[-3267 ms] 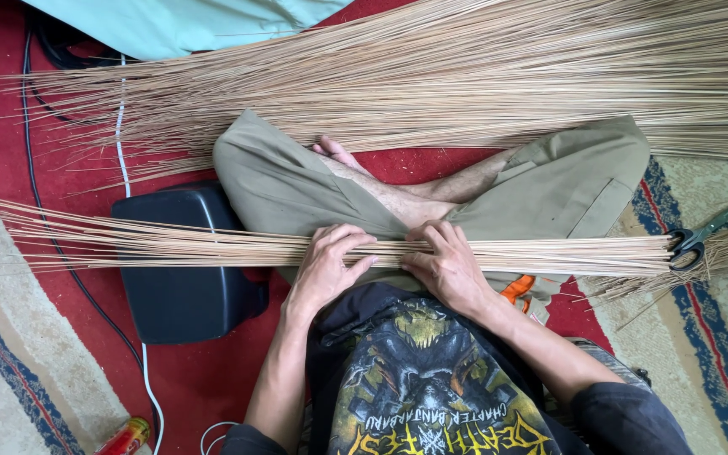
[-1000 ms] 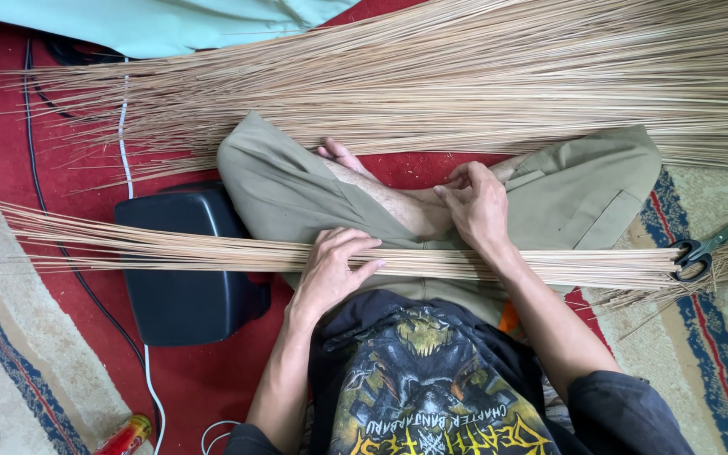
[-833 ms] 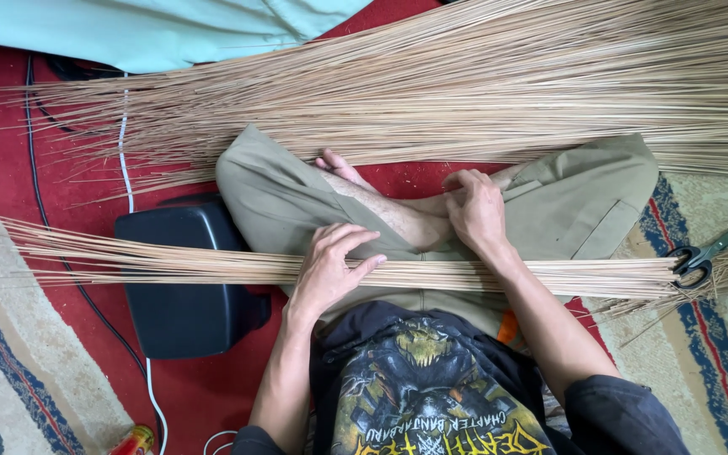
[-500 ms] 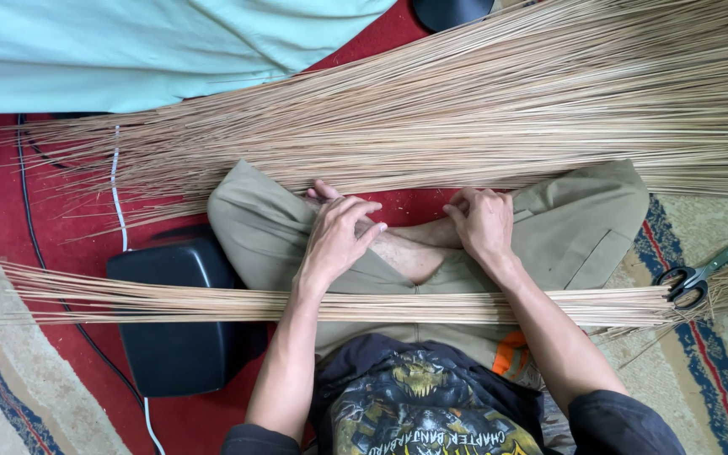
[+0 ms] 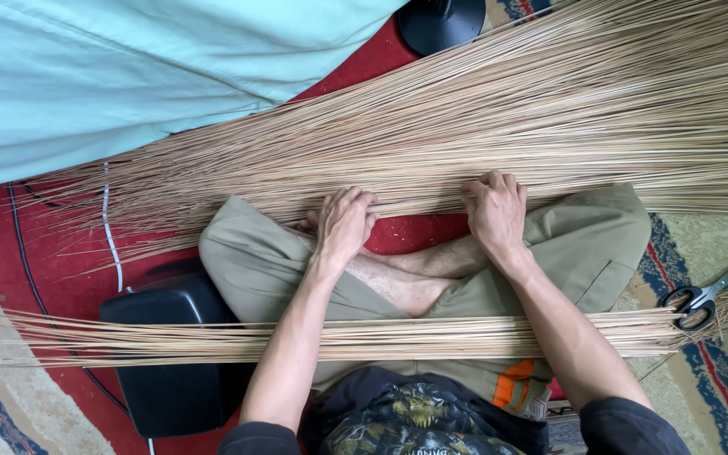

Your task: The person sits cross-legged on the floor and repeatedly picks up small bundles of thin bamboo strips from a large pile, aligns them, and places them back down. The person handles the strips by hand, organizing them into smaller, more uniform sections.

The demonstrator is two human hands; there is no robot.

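Observation:
A big pile of long thin tan sticks (image 5: 499,126) lies across the red floor mat in front of my crossed legs. My left hand (image 5: 345,224) and my right hand (image 5: 495,209) both rest on the pile's near edge, fingers curled into the sticks there. A smaller bundle of the same sticks (image 5: 364,339) lies across my lap, untouched by either hand. Whether the fingers have closed around any sticks is hard to see.
A black box (image 5: 166,354) sits by my left knee. Scissors (image 5: 705,295) lie on the patterned rug at the right. A pale blue cloth (image 5: 128,67) covers the upper left; a black round base (image 5: 440,21) is at the top. Cables (image 5: 111,227) run along the left.
Both hands left the lap bundle and reached forward to the near edge of the big pile. The view tilted up, showing more blue cloth.

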